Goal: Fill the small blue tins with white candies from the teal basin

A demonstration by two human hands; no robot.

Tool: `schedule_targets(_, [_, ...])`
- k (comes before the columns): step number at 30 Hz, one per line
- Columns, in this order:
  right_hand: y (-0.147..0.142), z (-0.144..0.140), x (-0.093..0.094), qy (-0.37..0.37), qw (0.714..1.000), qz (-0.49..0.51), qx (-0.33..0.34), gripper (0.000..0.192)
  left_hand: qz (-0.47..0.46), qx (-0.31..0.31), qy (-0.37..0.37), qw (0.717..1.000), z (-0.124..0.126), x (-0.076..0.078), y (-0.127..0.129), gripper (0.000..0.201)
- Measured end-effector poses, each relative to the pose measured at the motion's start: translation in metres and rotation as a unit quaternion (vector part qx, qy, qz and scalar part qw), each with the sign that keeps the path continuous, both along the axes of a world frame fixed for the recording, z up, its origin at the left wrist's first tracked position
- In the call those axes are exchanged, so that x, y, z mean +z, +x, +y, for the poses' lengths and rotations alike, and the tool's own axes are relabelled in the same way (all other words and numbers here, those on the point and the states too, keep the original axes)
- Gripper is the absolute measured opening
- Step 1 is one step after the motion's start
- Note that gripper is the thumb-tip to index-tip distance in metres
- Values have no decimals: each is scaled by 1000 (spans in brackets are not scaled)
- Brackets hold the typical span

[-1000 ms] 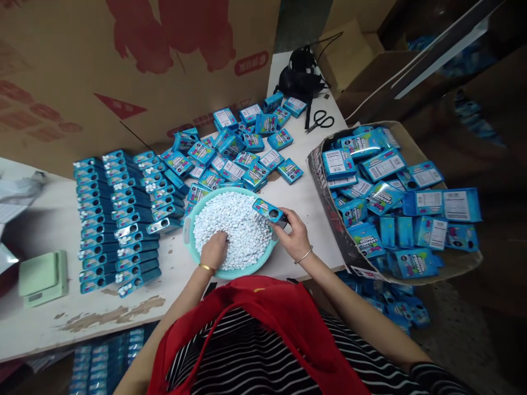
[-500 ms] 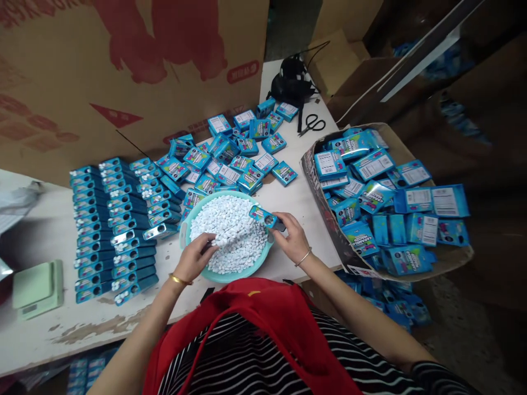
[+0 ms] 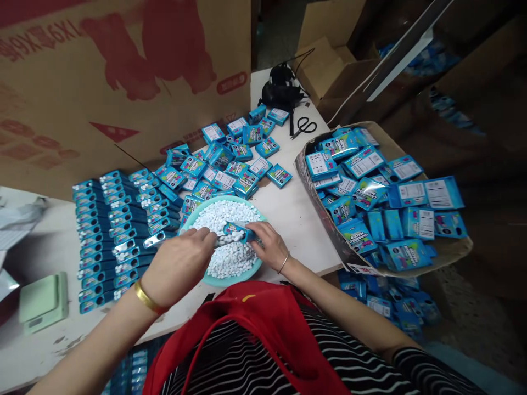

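My left hand [image 3: 183, 266] is closed around the handle end of a small scoop [image 3: 219, 241] heaped with white candies. The scoop's tip meets a small blue candy box [image 3: 237, 226], tilted on its side in the fingers of my right hand [image 3: 267, 244]. Both are over a mint-green basin [image 3: 256, 269] full of small white pellet candies [image 3: 230, 266]. The scoop's handle is hidden by my left fingers. How far the scoop reaches into the box I cannot tell.
Rows of blue boxes [image 3: 123, 219] stand at left, beside a pale green scale [image 3: 43, 302]. Loose boxes [image 3: 224, 178] lie behind the basin, near black scissors [image 3: 303, 127]. A carton [image 3: 325, 216] heaped with blue boxes is at right; a large carton [image 3: 135, 109] walls the back.
My left hand has risen from the candies with a loaded scoop and moved to the box. My right hand has brought the box left and tilted it over the basin.
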State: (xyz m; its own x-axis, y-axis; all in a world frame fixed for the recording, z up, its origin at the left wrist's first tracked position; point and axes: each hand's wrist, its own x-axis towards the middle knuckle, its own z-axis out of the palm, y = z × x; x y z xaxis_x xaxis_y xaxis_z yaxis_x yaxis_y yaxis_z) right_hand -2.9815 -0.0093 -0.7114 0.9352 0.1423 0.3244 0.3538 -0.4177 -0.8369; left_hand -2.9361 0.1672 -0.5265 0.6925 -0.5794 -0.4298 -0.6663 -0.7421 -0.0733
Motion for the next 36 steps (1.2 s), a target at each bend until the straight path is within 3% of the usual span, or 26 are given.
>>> schedule_targets(4, [-3, 6, -1, 31, 999, -2, 9, 41, -9, -22, 33, 999, -11, 22, -9, 22])
schedule_targets(8, [-5, 11, -1, 75, 997, 9, 29, 43, -20, 13, -42, 999, 11, 28, -13, 17])
schedule_targets(10, [-6, 17, 0, 98, 994, 7, 49, 43, -17, 51, -112, 992, 28, 17, -16, 29])
schedule_targets(13, [-6, 33, 6, 124, 987, 10, 102, 41, 3, 87, -194, 977, 51, -15, -24, 60])
schedule_targets(16, [3, 53, 14, 132, 970, 40, 198, 42, 18, 102, -222, 970, 74, -44, -32, 41])
schedule_targets(18, [23, 66, 16, 135, 960, 50, 238, 49, 1, 139, -241, 961, 95, -53, -36, 30])
schedule_targets(20, [57, 80, 15, 129, 965, 61, 221, 54, -47, 196, -255, 946, 122, -53, -39, 28])
schedule_targets(22, [102, 97, 10, 73, 980, 92, 160, 49, -103, 256, -245, 929, 153, -52, -42, 29])
schedule_targets(24, [149, 118, 3, -63, 979, 150, 119, 41, -132, 311, -196, 921, 184, -56, -45, 31])
schedule_targets(26, [188, 143, -7, -210, 946, 211, 128, 40, -119, 351, -124, 920, 210, -68, -46, 32])
schedule_targets(28, [213, 170, -19, -287, 911, 260, 144, 48, -73, 376, -52, 922, 228, -86, -46, 30])
schedule_targets(30, [225, 197, -32, -317, 888, 298, 148, 63, -28, 386, -5, 922, 239, -107, -43, 29])
schedule_targets(33, [226, 228, -49, -349, 864, 334, 142, 85, -6, 388, 5, 922, 245, -138, -37, 29])
schedule_targets(36, [223, 245, -59, -357, 854, 349, 148, 87, -21, 412, -17, 911, 246, -162, -32, 32])
